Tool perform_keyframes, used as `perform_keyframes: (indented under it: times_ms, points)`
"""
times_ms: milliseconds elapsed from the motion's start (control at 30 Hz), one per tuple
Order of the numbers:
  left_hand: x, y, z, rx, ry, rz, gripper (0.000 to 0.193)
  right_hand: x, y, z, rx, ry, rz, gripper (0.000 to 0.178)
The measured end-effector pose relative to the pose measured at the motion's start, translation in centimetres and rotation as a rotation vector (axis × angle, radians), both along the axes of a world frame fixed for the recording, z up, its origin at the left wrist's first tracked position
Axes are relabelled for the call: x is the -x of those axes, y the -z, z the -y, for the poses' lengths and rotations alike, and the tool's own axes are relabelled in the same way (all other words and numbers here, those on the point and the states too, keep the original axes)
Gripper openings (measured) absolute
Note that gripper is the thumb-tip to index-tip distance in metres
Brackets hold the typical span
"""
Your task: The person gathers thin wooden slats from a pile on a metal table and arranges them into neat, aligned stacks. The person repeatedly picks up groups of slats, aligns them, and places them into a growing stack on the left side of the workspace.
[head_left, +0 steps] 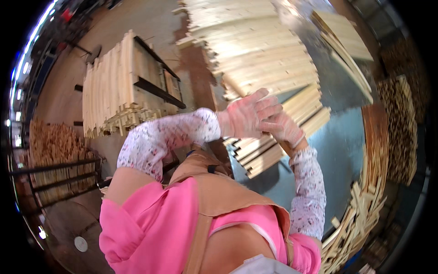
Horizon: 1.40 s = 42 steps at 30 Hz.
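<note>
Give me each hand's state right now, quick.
Left hand: open, fingers spread, laid against the right hand.
Right hand: closed on the end of a wooden slat.

Both gloved hands meet raised ahead, left hand (248, 114) open-palmed over the curled right hand (283, 128).

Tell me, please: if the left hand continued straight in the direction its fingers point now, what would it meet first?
Probably the bundle of wooden slats on the metal table. The left hand is open, its fingers pointing right, above the right hand; depth is unclear.
</note>
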<state>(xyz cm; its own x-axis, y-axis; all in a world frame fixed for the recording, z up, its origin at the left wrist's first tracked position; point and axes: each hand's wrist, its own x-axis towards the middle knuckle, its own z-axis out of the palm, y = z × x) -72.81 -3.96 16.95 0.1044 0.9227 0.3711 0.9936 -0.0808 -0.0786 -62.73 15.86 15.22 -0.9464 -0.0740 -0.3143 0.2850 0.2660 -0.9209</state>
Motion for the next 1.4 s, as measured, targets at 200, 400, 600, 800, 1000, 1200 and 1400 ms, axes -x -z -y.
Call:
perform_keyframes:
  times_ms: [200, 400, 600, 800, 1000, 1200, 1400]
  points:
    - [11.1, -3.6, 15.7, 0.637, -0.914, 0.517, 0.035, 5.1, -3.7, 8.9, -0.483, 0.233, -0.518, 0.048]
    - [25.4, 13.0, 48.2, -0.38, -1.688, 0.434, 0.029, 8.9, -0.1, 14.6, 0.007, 0.589, -0.233, 0.054]
    - [28.9, 23.7, 54.6, 0.349, -1.653, 0.367, 0.029, 13.3, 4.5, 20.0, -0.017, 0.436, -0.178, 0.054]
    - [26.6, 17.7, 46.7, 0.014, -1.782, 0.332, 0.042, 3.7, 8.1, 11.7, -0.332, 0.802, -0.119, 0.05]
    - [20.0, 13.3, 28.4, -0.309, -0.661, 0.77, 0.049, -11.7, 11.2, 0.7, -0.826, 1.313, 0.331, 0.078]
    - [2.5, 13.4, -1.1, 0.272, -0.29, 1.394, 0.079, -16.7, 15.3, -5.8, -0.873, 1.238, 0.524, 0.078]
    - [0.1, 14.4, -18.1, 0.478, -0.663, 1.235, 0.091, -10.8, 16.1, -8.4, -0.797, 1.013, 0.52, 0.078]
